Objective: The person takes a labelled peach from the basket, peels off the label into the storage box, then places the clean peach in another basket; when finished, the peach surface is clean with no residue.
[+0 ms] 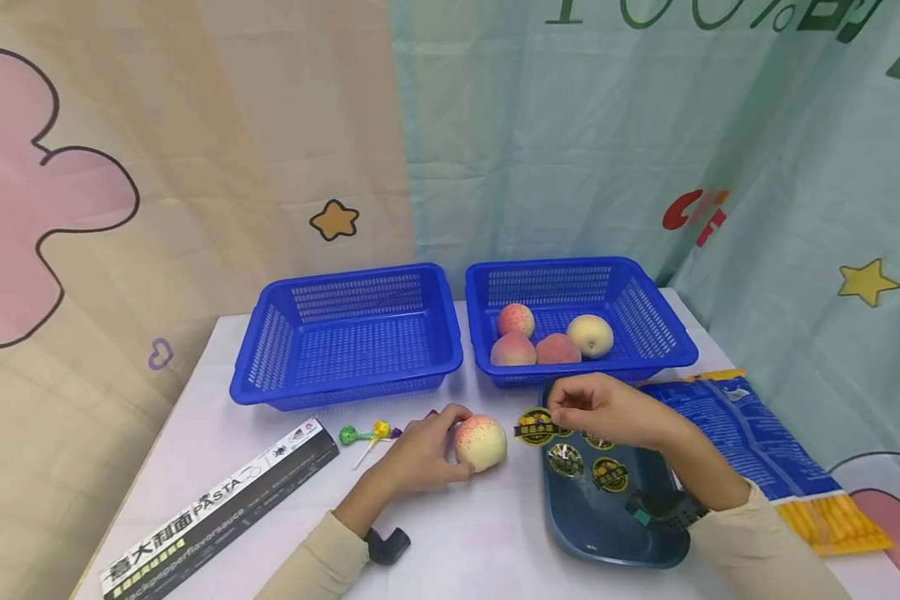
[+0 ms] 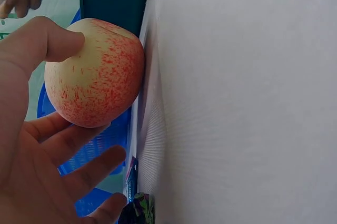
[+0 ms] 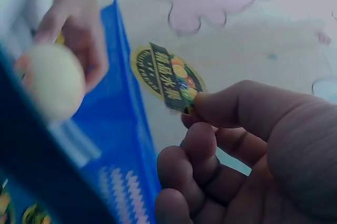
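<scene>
My left hand (image 1: 425, 450) grips a yellow-and-red peach (image 1: 482, 443) between thumb and fingers, low over the white table. In the left wrist view the thumb lies on the pale side of the fruit, with the other fingers spread below. My right hand (image 1: 603, 408) pinches a round black-and-gold fruit sticker (image 3: 169, 79) by its edge, between the peach and a dark teal tray (image 1: 607, 533). Several similar stickers, one of them a round label (image 1: 610, 474), lie on the tray under that hand.
Behind stand two blue baskets; the right basket (image 1: 581, 265) holds several peaches, one a pale peach (image 1: 590, 336), and the left basket (image 1: 360, 383) has none. A pasta box (image 1: 225, 512) and lollipops (image 1: 382, 429) lie left. A blue-and-yellow packet (image 1: 750, 442) lies right.
</scene>
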Action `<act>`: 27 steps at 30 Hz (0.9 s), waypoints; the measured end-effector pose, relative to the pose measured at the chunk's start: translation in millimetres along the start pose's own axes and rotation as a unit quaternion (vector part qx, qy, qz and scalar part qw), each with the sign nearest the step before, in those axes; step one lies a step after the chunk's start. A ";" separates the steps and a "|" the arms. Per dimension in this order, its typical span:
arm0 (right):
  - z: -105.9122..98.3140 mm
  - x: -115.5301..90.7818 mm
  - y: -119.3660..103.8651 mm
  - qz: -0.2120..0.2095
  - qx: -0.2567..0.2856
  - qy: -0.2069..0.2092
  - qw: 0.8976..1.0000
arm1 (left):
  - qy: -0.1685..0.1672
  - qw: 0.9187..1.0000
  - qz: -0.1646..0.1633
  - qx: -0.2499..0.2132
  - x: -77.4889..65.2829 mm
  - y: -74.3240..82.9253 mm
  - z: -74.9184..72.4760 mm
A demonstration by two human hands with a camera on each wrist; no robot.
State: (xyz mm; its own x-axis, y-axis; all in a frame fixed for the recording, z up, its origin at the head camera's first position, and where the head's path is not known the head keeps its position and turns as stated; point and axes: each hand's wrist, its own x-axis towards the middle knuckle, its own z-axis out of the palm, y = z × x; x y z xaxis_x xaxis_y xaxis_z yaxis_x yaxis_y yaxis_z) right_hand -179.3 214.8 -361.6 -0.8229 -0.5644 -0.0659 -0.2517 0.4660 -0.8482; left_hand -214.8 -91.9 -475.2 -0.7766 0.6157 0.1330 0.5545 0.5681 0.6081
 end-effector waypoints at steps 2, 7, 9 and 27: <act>-3.2 -13.4 14.1 0.020 0.004 -0.007 1.000 | -0.003 1.000 -0.001 -0.004 0.2 0.1 0.6; 1.4 -35.1 39.6 0.063 -0.034 -0.040 0.997 | -0.008 1.000 0.002 -0.009 1.5 -1.6 2.1; 6.3 -35.5 44.8 0.071 -0.083 -0.052 0.993 | -0.007 1.000 0.001 -0.012 1.6 -2.5 2.0; 42.2 -18.9 58.6 0.102 -0.306 -0.027 0.946 | -0.014 1.000 -0.004 -0.024 1.6 -6.5 1.8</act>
State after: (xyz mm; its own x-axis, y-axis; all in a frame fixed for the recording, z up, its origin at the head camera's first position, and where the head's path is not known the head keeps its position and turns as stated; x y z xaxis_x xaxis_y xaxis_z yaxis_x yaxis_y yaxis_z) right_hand -157.0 224.0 -432.2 -0.8634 -0.4458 -0.2363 -0.3514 0.8673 -0.3524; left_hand -219.1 -93.7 -480.3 -0.7727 0.6257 0.1067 0.5319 0.5466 0.6467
